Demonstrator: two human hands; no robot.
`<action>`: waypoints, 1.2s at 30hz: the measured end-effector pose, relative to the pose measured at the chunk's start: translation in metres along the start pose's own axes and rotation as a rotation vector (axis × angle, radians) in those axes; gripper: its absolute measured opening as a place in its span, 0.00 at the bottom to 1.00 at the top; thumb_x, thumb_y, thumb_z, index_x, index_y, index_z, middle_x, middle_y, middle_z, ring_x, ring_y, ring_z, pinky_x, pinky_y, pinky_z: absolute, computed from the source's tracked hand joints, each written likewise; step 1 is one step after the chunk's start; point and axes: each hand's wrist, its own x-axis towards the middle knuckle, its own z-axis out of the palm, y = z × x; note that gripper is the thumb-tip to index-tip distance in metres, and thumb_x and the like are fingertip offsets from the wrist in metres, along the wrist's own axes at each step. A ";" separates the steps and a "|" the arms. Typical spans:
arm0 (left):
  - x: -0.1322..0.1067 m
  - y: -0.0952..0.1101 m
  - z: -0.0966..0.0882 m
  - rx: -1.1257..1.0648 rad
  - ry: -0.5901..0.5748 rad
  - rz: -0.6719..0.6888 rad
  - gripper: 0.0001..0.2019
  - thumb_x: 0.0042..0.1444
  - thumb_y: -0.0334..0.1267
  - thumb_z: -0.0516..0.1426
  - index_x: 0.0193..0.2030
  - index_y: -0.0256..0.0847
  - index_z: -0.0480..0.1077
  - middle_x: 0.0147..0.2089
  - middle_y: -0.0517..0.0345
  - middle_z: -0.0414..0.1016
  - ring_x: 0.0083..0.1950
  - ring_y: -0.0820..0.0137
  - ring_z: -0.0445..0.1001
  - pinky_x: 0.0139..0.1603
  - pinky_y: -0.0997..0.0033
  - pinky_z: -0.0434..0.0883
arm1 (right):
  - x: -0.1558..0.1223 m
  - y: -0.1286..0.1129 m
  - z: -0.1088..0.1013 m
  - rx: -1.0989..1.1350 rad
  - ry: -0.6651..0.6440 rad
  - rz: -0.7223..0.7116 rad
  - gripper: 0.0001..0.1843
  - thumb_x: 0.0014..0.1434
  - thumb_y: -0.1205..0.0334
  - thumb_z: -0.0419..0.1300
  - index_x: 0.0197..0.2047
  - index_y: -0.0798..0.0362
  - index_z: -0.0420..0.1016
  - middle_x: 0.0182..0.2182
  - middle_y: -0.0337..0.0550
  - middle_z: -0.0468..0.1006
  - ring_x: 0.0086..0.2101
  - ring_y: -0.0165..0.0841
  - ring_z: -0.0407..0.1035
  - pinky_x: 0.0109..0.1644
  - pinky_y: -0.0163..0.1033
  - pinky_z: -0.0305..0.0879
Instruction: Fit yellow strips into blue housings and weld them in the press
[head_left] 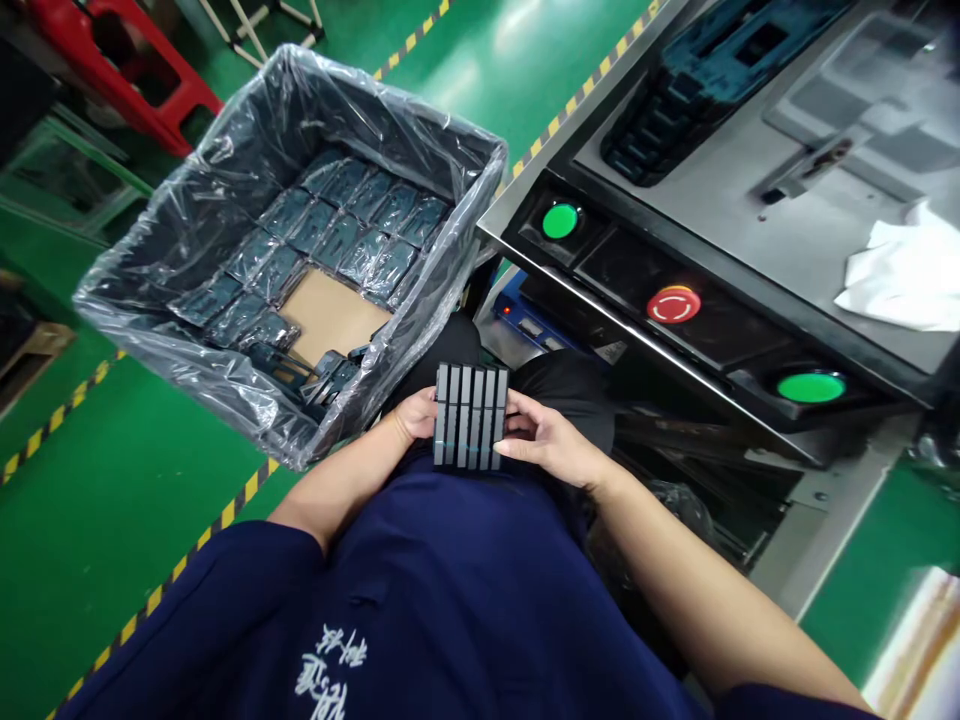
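Observation:
A stack of several dark flat plastic parts (470, 416) stands on edge in my lap, against my blue shirt. My left hand (414, 414) presses against its left side with curled fingers. My right hand (541, 440) closes on its right side, thumb along the lower edge. Both hands squeeze the stack between them. To the left stands a cardboard box lined with a clear plastic bag (187, 290), holding rows of the same dark parts (330, 230) around a bare patch of cardboard (330, 312).
A grey machine console (750, 200) rises at the right, with two green buttons (560, 221) (811, 387) and a red stop button (673, 304). White cloth (907, 270) lies on its top. Green floor with yellow-black tape (67, 410) surrounds the box; a red stool (127, 70) is far left.

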 end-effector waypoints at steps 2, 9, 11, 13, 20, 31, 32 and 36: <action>-0.002 0.003 0.002 0.076 -0.016 0.002 0.26 0.38 0.36 0.71 0.46 0.30 0.75 0.44 0.39 0.81 0.53 0.46 0.77 0.59 0.42 0.67 | -0.001 0.002 0.002 -0.002 0.009 -0.007 0.50 0.51 0.54 0.71 0.71 0.44 0.52 0.53 0.48 0.69 0.43 0.36 0.71 0.52 0.49 0.70; -0.010 0.012 0.006 0.156 0.023 0.013 0.29 0.29 0.38 0.74 0.42 0.31 0.76 0.41 0.42 0.82 0.47 0.49 0.80 0.52 0.49 0.74 | -0.001 0.011 0.011 -0.097 0.079 -0.032 0.53 0.55 0.51 0.67 0.74 0.47 0.41 0.61 0.55 0.63 0.47 0.41 0.71 0.58 0.55 0.67; -0.012 0.012 0.007 0.142 0.047 0.030 0.28 0.30 0.38 0.74 0.42 0.31 0.76 0.41 0.43 0.82 0.45 0.52 0.81 0.51 0.51 0.75 | 0.000 0.010 0.011 -0.106 0.095 -0.037 0.52 0.54 0.49 0.67 0.74 0.52 0.45 0.59 0.57 0.66 0.50 0.43 0.71 0.60 0.56 0.65; -0.014 0.012 0.010 0.145 0.060 0.052 0.28 0.31 0.38 0.74 0.42 0.32 0.77 0.41 0.45 0.82 0.43 0.55 0.81 0.51 0.53 0.75 | 0.001 0.006 0.013 -0.124 0.107 -0.062 0.51 0.54 0.48 0.67 0.72 0.55 0.50 0.58 0.58 0.68 0.54 0.46 0.68 0.62 0.56 0.63; -0.031 0.030 0.053 0.677 0.008 0.361 0.29 0.41 0.45 0.72 0.50 0.33 0.75 0.48 0.44 0.80 0.51 0.52 0.78 0.59 0.47 0.70 | 0.001 -0.010 0.027 -0.169 0.046 -0.190 0.58 0.51 0.50 0.71 0.74 0.48 0.39 0.67 0.53 0.58 0.65 0.45 0.56 0.68 0.55 0.56; -0.055 0.022 0.068 1.570 0.041 0.949 0.44 0.57 0.32 0.58 0.76 0.43 0.38 0.76 0.43 0.46 0.75 0.55 0.50 0.73 0.49 0.55 | 0.025 0.037 0.031 -0.454 0.133 -0.360 0.76 0.46 0.48 0.73 0.71 0.40 0.09 0.71 0.56 0.45 0.68 0.49 0.48 0.69 0.62 0.48; -0.055 0.019 0.066 1.589 0.060 0.939 0.45 0.58 0.32 0.58 0.76 0.43 0.36 0.76 0.43 0.45 0.75 0.55 0.49 0.73 0.49 0.55 | 0.026 0.040 0.031 -0.488 0.137 -0.361 0.76 0.46 0.49 0.73 0.70 0.39 0.09 0.72 0.54 0.43 0.68 0.49 0.48 0.69 0.62 0.50; -0.059 0.008 0.056 1.616 0.129 0.898 0.46 0.58 0.32 0.57 0.76 0.43 0.33 0.77 0.46 0.42 0.76 0.55 0.47 0.74 0.49 0.55 | 0.029 0.049 0.036 -0.566 0.138 -0.361 0.74 0.48 0.56 0.70 0.69 0.35 0.05 0.73 0.46 0.37 0.69 0.48 0.47 0.68 0.58 0.54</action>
